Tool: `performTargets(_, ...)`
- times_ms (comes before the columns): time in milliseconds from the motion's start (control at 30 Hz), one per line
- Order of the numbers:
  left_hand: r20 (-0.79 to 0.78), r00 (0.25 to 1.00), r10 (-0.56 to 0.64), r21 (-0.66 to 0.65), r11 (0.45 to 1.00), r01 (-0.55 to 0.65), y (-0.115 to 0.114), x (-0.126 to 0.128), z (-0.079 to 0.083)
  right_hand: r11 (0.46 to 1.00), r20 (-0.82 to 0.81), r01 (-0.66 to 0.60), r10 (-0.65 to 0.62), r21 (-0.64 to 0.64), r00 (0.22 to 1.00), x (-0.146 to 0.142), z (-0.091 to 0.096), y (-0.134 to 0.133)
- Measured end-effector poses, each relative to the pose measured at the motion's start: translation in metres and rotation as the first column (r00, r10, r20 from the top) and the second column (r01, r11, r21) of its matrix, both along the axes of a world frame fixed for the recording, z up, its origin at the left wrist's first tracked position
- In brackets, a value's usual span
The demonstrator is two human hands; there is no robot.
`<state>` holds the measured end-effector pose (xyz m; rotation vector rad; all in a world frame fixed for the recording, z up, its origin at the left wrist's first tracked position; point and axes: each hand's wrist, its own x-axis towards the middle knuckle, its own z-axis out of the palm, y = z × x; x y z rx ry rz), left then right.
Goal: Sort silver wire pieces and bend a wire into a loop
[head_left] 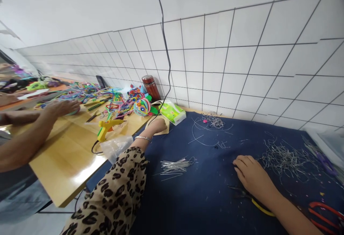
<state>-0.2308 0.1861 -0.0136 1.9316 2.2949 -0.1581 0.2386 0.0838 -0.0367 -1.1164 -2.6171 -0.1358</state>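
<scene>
My left hand [158,125] reaches far forward, its fingers curled closed over a beige sheet [166,129] at the cloth's left edge. What it holds, if anything, is hidden. A green-and-white tissue packet [172,112] lies just beyond it. On the dark blue cloth [199,199] rests my right hand [248,172], its fingers lying loosely on the fabric with nothing visible in them. Pliers [242,194] with a yellow handle lie partly under my right wrist. A bundle of straight wires [175,166] is between my arms, and a tangled wire pile [286,159] sits right of my hand.
A yellow glue gun [109,127] and a plastic bag [115,148] are on the wooden table [61,167]. Behind them stand a colourful fish-like craft piece [142,106] and a red-brown flask [151,87]. Another person's hand [60,109] works at left. Red-handled scissors [325,215] lie at right.
</scene>
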Motion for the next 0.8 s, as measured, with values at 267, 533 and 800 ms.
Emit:
performTargets(267, 0.007, 1.000, 0.002, -0.046, 0.999, -0.002, -0.062, 0.011, -0.008, 0.998, -0.010, -0.022, 0.022, 0.050, 1.000, 0.000, -0.002, 0.001)
performTargets(533, -0.005, 0.999, 0.039, -0.017, 0.999, -0.039, -0.066, 0.023, -0.004, 1.000, 0.018, -0.002, 0.002, 0.010, 1.000, 0.000, -0.002, 0.001)
performTargets(800, -0.025, 1.000, 0.012, -0.061, 0.998, -0.013, -0.068, 0.028, -0.003, 1.000, 0.005, -0.007, 0.007, 0.016, 1.000, 0.000, 0.000, -0.001)
